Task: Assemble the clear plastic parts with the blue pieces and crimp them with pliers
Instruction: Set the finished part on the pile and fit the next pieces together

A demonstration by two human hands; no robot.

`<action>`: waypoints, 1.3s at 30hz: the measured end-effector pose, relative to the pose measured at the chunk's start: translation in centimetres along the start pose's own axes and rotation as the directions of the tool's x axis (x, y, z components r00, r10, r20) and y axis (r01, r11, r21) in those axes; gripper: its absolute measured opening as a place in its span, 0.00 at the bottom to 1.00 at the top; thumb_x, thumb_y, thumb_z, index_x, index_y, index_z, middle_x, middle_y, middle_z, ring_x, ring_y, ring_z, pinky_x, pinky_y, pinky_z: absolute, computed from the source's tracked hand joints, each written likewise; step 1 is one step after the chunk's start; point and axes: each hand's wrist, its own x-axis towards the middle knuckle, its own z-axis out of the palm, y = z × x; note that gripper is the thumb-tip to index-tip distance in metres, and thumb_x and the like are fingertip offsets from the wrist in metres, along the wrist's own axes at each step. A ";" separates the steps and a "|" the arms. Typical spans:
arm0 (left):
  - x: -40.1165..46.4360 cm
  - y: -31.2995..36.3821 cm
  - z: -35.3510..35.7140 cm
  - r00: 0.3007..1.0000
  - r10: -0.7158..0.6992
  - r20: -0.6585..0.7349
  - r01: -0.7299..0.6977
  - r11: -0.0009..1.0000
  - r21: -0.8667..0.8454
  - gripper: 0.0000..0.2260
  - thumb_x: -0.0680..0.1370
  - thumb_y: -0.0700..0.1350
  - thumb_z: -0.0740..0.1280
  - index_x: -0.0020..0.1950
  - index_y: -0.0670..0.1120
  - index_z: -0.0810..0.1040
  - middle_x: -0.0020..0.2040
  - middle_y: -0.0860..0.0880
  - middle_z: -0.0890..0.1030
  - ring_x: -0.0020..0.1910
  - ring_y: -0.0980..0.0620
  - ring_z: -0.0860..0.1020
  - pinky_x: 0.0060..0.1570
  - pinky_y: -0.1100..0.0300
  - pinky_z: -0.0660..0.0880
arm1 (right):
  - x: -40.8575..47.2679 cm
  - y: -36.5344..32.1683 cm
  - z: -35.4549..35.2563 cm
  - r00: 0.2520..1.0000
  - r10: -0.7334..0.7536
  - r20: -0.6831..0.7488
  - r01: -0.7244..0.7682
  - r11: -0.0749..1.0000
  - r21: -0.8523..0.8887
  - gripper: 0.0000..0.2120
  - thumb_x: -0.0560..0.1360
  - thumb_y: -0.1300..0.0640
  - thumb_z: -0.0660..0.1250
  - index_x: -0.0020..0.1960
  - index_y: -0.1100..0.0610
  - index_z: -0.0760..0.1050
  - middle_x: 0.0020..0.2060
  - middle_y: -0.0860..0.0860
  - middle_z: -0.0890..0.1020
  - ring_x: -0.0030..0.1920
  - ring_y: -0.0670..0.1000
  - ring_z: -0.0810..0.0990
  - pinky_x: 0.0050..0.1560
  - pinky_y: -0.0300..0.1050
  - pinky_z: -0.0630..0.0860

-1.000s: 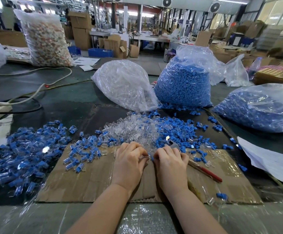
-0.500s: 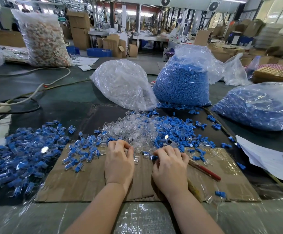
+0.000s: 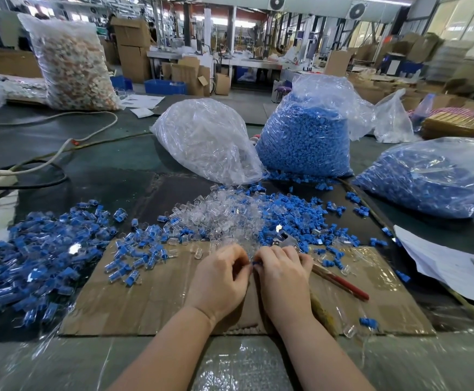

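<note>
Two hands joining small plastic parts over cardboard.
Left hand (image 3: pixel 221 277) and right hand (image 3: pixel 282 273) together pinch a blue piece (image 3: pixel 255 263); no readable writing.

Hands: two (image 3: pixel 220 280) (image 3: pixel 282 280). Pliers: one (image 3: pixel 340 283). Bags of blue pieces: two (image 3: pixel 303 139) (image 3: pixel 433 182). Bag of clear parts: one (image 3: pixel 207 142). Cardboard sheet: one (image 3: pixel 145 306). Loose parts: too many to count.

A dark table (image 3: pixel 94 165) carries a cardboard sheet (image 3: pixel 151 300) under the fingers (image 3: pixel 275 253), loose blue pieces (image 3: pixel 295 218) (possibly unassembled) beyond them.
</note>
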 end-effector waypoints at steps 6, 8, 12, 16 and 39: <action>0.3 -0.4 0.2 0.997 -0.056 -0.049 0.054 0.998 -0.027 0.02 0.75 0.40 0.68 0.45 0.46 0.79 0.38 0.57 0.74 0.39 0.58 0.73 0.42 0.77 0.66 | -0.3 0.2 0.0 0.998 -0.023 -0.065 0.025 0.999 0.028 0.08 0.67 0.62 0.75 0.42 0.51 0.80 0.38 0.47 0.79 0.41 0.53 0.77 0.46 0.49 0.58; 0.2 -0.5 0.2 0.995 -0.079 -0.067 0.076 0.996 -0.047 0.05 0.75 0.39 0.68 0.50 0.47 0.80 0.41 0.58 0.75 0.41 0.59 0.73 0.43 0.79 0.65 | -0.2 0.2 0.0 0.995 -0.012 -0.100 0.017 0.999 0.049 0.09 0.65 0.63 0.75 0.39 0.52 0.79 0.36 0.47 0.79 0.39 0.53 0.77 0.46 0.48 0.59; 0.1 -0.6 0.2 0.993 -0.102 -0.062 0.096 0.991 -0.089 0.08 0.76 0.40 0.67 0.53 0.48 0.80 0.43 0.58 0.77 0.41 0.62 0.75 0.43 0.79 0.68 | -0.3 0.3 -0.1 0.983 -0.004 -0.184 0.032 0.989 0.148 0.05 0.68 0.63 0.72 0.39 0.54 0.79 0.34 0.47 0.81 0.36 0.52 0.79 0.45 0.46 0.59; 0.0 -0.5 0.3 0.987 -0.152 -0.045 0.143 0.978 -0.153 0.05 0.76 0.41 0.67 0.49 0.51 0.77 0.39 0.60 0.78 0.38 0.67 0.75 0.40 0.77 0.69 | -0.4 0.5 -0.4 0.981 0.030 -0.194 0.030 0.954 0.297 0.04 0.71 0.60 0.65 0.42 0.55 0.79 0.33 0.47 0.80 0.34 0.51 0.78 0.47 0.44 0.61; 0.1 -0.3 0.0 0.985 -0.175 0.001 0.165 0.925 -0.343 0.11 0.74 0.35 0.68 0.43 0.53 0.76 0.35 0.56 0.80 0.36 0.68 0.78 0.37 0.77 0.70 | -0.5 0.3 -0.4 0.997 -0.003 -0.082 0.027 0.957 0.288 0.05 0.69 0.55 0.67 0.36 0.56 0.76 0.29 0.50 0.77 0.34 0.55 0.77 0.44 0.48 0.63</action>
